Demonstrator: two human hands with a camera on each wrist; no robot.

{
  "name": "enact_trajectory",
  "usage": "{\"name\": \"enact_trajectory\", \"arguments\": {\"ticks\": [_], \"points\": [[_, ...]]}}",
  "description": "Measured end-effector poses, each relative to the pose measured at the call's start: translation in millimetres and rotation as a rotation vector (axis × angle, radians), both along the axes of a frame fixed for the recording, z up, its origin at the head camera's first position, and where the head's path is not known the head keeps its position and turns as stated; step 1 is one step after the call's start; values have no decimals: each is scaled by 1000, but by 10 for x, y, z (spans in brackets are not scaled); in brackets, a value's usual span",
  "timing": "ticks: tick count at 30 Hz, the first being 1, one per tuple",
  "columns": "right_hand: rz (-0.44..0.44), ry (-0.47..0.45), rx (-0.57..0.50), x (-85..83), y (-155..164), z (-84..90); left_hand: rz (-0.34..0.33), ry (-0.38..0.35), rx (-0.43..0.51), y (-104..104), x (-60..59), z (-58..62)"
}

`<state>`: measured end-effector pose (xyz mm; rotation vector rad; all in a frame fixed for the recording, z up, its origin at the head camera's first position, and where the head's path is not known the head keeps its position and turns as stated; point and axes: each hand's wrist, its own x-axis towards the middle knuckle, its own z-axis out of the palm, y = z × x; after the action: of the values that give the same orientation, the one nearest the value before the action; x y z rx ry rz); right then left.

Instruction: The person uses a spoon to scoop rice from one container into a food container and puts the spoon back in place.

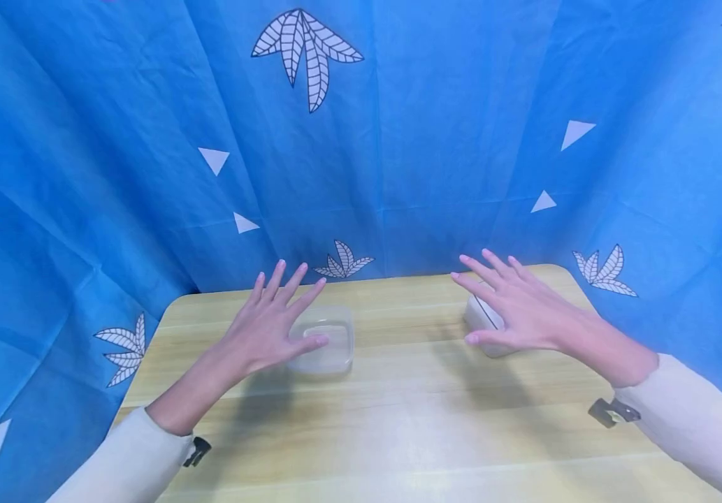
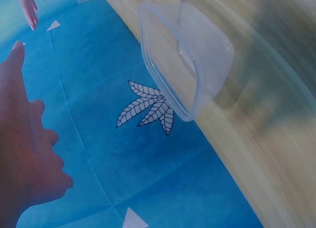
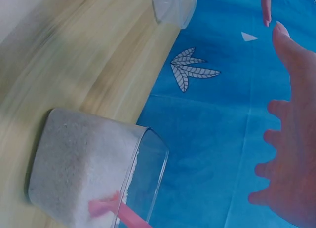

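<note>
My left hand [image 1: 260, 335] hovers over the left side of the table, its fingers spread and straight, holding nothing. Under and beside it stands a clear plastic container [image 2: 215, 55] with nothing visible inside. On the right, my right hand [image 1: 527, 311] is also spread in the air, with nothing in it. It partly covers a clear container [image 3: 74, 159] filled with fine white grains. A pink utensil [image 3: 131, 215] is in that container, its handle sticking out over the rim; the right hand hides it in the head view.
Both containers stand on a light wooden table [image 1: 411, 419] with rounded far corners. A blue curtain [image 1: 436, 126] with white leaf and triangle prints hangs behind the table and at its sides. A dark strap piece [image 1: 197, 451] sits at the left cuff, another [image 1: 614, 413] at the right.
</note>
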<state>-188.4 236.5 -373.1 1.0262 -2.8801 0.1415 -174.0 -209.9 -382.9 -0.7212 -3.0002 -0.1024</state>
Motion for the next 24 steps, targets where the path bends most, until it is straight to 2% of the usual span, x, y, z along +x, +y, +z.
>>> {"name": "enact_trajectory", "arguments": {"ticks": [15, 24], "points": [[-16, 1, 3, 0, -6, 5, -3, 22, 6, -11, 16, -17], [2, -13, 16, -10, -88, -3, 18, 6, 7, -44, 43, -13]]}}
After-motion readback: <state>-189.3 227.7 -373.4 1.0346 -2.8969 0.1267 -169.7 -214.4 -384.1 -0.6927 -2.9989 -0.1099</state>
